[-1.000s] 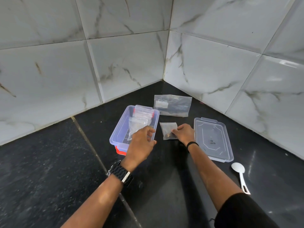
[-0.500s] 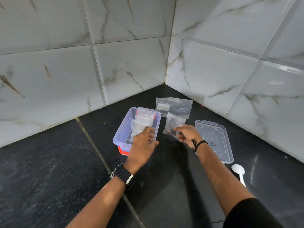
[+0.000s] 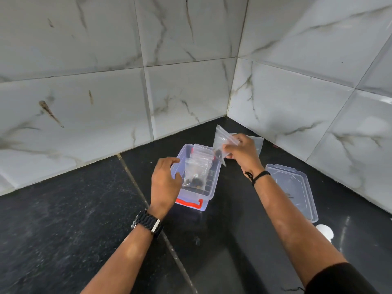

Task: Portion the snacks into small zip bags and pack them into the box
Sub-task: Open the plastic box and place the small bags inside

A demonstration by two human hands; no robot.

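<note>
A clear plastic box (image 3: 209, 193) with a red latch stands on the black counter and holds several small zip bags of dark snacks (image 3: 196, 174), standing upright. My right hand (image 3: 241, 150) pinches another small zip bag (image 3: 220, 143) with dark snack pieces in it, held in the air above the box's far right corner. My left hand (image 3: 164, 183) hovers at the box's left wall with its fingers loosely spread, holding nothing. A larger clear bag (image 3: 257, 143) lies behind my right hand, mostly hidden.
The box's clear lid (image 3: 294, 187) lies flat to the right of the box. A white spoon (image 3: 324, 232) lies near the lid's front end, partly behind my right forearm. Marble-tiled walls meet in a corner just behind the box.
My right hand has lifted the small bag off the counter and carried it up and left over the box. My left hand has let go of the bags in the box and drawn back left.
</note>
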